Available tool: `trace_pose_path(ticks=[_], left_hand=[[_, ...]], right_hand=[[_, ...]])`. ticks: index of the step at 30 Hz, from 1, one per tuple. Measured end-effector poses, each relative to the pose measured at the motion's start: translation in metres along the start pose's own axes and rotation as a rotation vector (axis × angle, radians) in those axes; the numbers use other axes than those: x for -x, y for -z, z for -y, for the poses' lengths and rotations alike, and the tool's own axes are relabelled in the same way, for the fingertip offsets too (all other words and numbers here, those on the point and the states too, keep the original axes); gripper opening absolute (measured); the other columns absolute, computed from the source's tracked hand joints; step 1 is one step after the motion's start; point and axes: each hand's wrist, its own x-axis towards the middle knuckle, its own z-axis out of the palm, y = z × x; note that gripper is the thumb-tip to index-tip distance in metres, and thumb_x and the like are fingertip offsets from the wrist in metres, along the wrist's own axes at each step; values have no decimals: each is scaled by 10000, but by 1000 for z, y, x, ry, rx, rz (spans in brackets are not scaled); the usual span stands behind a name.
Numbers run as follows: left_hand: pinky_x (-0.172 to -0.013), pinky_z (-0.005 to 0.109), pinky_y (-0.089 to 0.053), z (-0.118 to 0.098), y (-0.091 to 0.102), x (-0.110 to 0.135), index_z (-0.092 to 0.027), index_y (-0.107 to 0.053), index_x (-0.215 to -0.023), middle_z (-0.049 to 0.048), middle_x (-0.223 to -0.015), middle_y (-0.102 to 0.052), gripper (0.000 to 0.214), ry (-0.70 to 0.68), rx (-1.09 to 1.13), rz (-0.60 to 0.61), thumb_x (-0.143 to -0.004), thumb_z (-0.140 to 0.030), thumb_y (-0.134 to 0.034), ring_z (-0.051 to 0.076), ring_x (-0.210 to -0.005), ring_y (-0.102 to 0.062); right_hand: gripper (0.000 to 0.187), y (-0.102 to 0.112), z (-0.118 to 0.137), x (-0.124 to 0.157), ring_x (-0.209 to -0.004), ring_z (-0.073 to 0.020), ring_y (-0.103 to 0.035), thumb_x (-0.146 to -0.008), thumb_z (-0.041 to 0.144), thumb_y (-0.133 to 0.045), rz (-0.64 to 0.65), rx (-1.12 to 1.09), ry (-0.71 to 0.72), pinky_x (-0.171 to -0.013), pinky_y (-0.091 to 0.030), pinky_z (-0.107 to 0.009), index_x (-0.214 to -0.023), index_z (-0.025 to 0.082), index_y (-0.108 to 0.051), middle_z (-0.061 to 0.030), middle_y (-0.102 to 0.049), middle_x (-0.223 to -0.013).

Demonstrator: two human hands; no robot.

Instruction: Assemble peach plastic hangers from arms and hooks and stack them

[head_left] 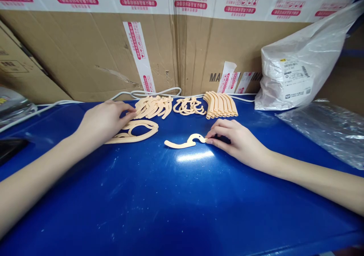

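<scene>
My right hand (234, 140) pinches the end of a cream plastic hanger piece (182, 145) between thumb and fingers. This piece has a curved arm to the left and a hook-shaped bend with a small hole beside my fingertips. My left hand (106, 119) reaches to the left edge of a pile of curved cream hanger arms (155, 106), its thumb and forefinger closed on the end of one. Under and beside that hand lie flat, looped cream hangers (142, 131), partly covered by it. Loose cream hooks (189, 106) lie right of the pile.
A neat row of cream tube-like arms (220, 104) lies at the back right of the blue table (170, 203). Behind stand cardboard boxes (96, 47) and a white cable (156, 93). At right are a white bag (298, 66) and clear plastic wrap (332, 131).
</scene>
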Motion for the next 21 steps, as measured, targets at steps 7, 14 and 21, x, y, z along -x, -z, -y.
trace_pose_path(ticks=[7, 14, 21], left_hand=[[-764, 387, -425, 2, -2, -4, -144, -649, -1059, 130, -1031, -685, 431, 85, 121, 13, -890, -478, -434, 306, -926, -612], [-709, 305, -450, 4, -3, -7, -131, -688, -970, 57, -857, -715, 341, 227, 388, 4, -766, -389, -599, 219, -803, -636], [-645, 254, -415, -22, 10, 5, -144, -685, -1016, 38, -908, -713, 384, 287, 580, -136, -804, -446, -578, 153, -726, -575]], right_hand=[[182, 0, 0, 0, -894, -191, -593, -941, 331, -526, 9, -12, -9, -793, -455, -351, -939, 208, -660, -54, -647, -961], [182, 0, 0, 1, -903, -193, -589, -944, 332, -521, 7, -11, -17, -795, -450, -347, -943, 209, -656, -53, -645, -965], [142, -1, -3, 0, -891, -175, -590, -935, 294, -536, 1, 10, -29, -793, -432, -330, -940, 218, -656, -29, -645, -958]])
